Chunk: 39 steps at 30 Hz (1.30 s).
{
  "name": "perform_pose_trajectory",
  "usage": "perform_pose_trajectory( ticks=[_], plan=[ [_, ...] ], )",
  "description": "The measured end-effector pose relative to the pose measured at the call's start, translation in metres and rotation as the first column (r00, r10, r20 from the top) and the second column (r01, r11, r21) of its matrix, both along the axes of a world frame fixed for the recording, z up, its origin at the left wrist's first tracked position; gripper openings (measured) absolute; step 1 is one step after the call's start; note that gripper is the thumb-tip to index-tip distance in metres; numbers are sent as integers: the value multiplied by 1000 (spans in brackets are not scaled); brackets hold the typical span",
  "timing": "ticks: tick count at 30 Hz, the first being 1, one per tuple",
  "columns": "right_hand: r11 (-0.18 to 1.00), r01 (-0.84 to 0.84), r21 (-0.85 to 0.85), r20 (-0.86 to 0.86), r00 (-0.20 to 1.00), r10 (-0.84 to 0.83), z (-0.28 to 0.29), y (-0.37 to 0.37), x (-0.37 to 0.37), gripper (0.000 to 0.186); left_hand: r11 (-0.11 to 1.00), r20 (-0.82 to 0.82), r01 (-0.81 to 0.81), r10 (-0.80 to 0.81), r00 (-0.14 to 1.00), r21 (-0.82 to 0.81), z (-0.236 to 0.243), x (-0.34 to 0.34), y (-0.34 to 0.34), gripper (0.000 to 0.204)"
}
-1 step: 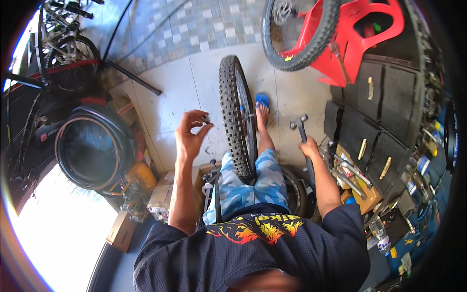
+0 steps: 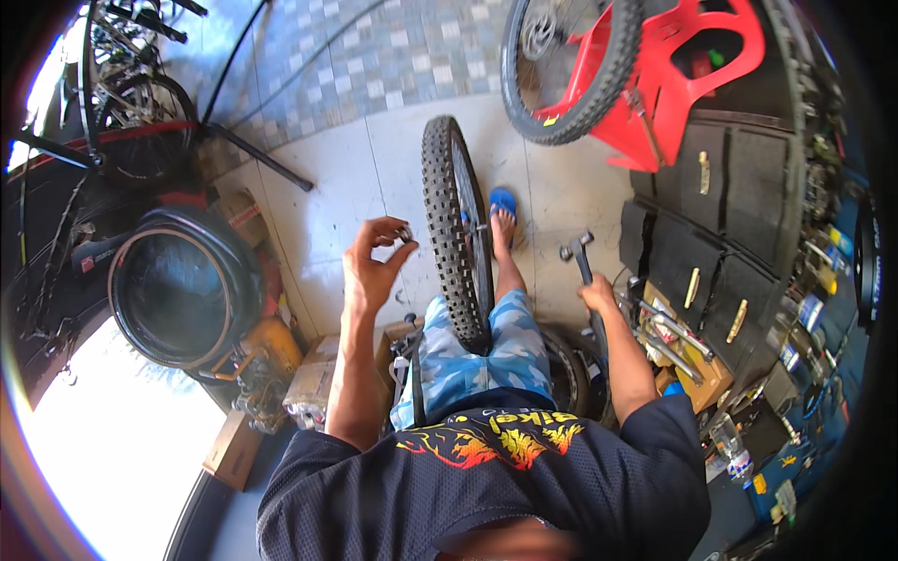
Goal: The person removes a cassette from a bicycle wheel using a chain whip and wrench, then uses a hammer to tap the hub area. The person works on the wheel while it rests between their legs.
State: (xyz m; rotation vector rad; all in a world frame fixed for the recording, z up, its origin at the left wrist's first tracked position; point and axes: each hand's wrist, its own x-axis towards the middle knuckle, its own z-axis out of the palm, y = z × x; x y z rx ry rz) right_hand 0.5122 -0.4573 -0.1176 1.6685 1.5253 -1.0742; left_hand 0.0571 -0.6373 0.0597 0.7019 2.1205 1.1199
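Observation:
A bicycle wheel (image 2: 438, 192) with a knobby black tyre stands upright between my legs. To its left, apart from the tyre, my left hand (image 2: 370, 268) pinches a small silvery metal part (image 2: 406, 235) between thumb and index finger; its exact kind is too small to tell. On the wheel's other side, my right hand (image 2: 597, 294) is closed around the handle of a hammer (image 2: 578, 247), with the metal head pointing up and away from me. The wheel's hub is partly hidden by the tyre.
A second wheel (image 2: 622, 89) leans on a red plastic seat (image 2: 687, 79) at the far right. Loose tyres (image 2: 245, 271), a box (image 2: 234, 444) and a black stand leg (image 2: 262, 159) lie left. Dark padded panels (image 2: 697, 252) and a tool-strewn bench (image 2: 748, 467) border the right.
My left hand has turned slightly and shifted a little right, showing more of the metal part. The hammer in my right hand sits slightly lower. The whole view has shifted slightly.

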Motion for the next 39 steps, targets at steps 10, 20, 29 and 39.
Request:
perform_pose_trajectory(
  ticks=[10, 20, 29, 39],
  plan=[
    [952, 304, 26, 70, 950, -305, 166, -77, 79, 31, 858, -244, 502, -466, 850, 107, 191, 55, 2, 44],
    [888, 417, 196, 17, 903, -428, 185, -170, 118, 27, 703, -435, 686, -567, 700, 188, 256, 111, -31, 42],
    [677, 665, 315, -118, 735, -668, 85, -207, 166, 41, 626, -542, 740, -545, 640, 244, 268, 147, 51, 40],
    [505, 806, 309, -144, 564, -813, 51, -238, 164, 47, 189, -527, 956, -802, 282, 224, 272, 258, 186, 38]
  ],
)
